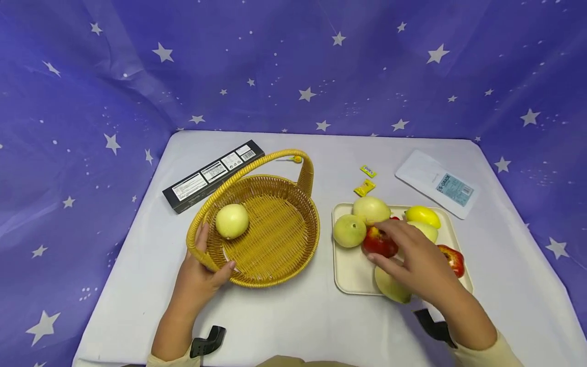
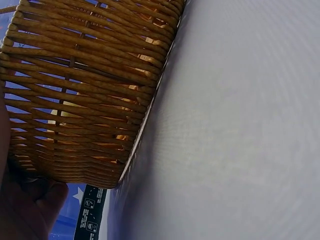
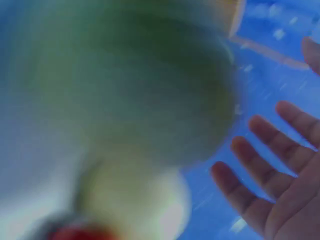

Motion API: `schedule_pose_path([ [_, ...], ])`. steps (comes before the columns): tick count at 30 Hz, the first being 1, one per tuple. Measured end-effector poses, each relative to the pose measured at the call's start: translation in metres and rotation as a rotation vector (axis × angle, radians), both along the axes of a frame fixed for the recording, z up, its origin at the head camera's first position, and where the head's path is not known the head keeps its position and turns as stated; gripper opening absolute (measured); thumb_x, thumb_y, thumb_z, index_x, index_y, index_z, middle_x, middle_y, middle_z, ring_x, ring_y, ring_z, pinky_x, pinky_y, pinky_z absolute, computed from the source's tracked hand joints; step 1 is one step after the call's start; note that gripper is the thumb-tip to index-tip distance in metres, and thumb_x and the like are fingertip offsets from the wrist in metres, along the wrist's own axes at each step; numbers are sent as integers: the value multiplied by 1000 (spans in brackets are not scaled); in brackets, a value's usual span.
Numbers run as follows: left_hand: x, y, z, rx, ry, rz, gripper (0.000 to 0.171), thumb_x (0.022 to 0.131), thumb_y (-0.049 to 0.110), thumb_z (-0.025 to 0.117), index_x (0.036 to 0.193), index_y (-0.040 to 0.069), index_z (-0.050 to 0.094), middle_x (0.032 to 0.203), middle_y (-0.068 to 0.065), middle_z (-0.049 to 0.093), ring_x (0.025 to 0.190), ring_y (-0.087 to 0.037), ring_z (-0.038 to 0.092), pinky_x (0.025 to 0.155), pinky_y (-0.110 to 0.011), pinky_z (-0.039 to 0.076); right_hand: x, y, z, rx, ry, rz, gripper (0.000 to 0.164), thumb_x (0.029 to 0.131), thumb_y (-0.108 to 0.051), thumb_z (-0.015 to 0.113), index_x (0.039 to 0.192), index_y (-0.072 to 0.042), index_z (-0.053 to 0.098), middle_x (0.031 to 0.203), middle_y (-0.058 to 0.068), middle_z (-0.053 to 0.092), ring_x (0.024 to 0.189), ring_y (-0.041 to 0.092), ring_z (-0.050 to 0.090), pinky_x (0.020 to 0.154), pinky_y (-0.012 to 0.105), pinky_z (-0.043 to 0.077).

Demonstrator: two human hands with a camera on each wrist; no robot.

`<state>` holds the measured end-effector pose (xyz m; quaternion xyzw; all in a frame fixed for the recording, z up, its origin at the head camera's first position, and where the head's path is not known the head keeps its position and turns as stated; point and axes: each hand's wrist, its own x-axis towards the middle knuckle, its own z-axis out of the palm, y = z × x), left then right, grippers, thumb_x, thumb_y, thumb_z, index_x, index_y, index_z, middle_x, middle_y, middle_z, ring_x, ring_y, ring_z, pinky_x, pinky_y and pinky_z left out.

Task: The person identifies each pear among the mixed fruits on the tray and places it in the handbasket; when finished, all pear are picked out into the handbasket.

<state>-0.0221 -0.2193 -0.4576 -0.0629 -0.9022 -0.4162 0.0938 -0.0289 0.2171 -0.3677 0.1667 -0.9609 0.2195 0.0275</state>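
My left hand (image 1: pixel 197 280) grips the near left rim of a round yellow wicker basket (image 1: pixel 275 239), its thumb on the front rim and its fingers by the handle's foot. In the left wrist view, woven wall (image 2: pixel 85 90) fills the upper left. One pale yellow round fruit (image 1: pixel 231 221) lies inside the basket. Over a cream tray (image 1: pixel 350 278) my right hand (image 1: pixel 419 260) reaches around a red apple (image 1: pixel 379 242), thumb and fingers spread. The right wrist view has those fingers (image 3: pixel 267 177) stretched out beside a large blurred green fruit (image 3: pixel 135 85).
The tray also bears a green round fruit (image 1: pixel 350 231), a pale yellow fruit (image 1: pixel 370 210), a lemon (image 1: pixel 423 216), a greenish fruit (image 1: pixel 392 283) and another red fruit (image 1: pixel 452 260). Behind lie a black box (image 1: pixel 213 176), two yellow wrapped sweets (image 1: pixel 364 187) and a white pouch (image 1: pixel 437 183).
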Motion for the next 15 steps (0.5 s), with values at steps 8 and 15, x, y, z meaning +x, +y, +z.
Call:
schedule_pose_path([
  [8, 3, -3, 1, 26, -10, -3, 105, 74, 22, 80, 156, 10, 15, 161, -6, 9, 140, -40, 21, 108, -51, 23, 45, 33, -57, -139, -104, -83, 71, 76, -45, 80, 138, -24, 51, 145, -1, 39, 130, 31, 40, 95, 61, 37],
  [15, 1, 0, 3, 30, -27, -11, 106, 76, 24, 80, 156, 12, 13, 161, -2, 7, 141, -38, 21, 108, -50, 23, 52, 34, -85, -208, -115, -122, 78, 75, -41, 82, 142, -28, 45, 151, 6, 24, 128, 37, 37, 91, 65, 36],
])
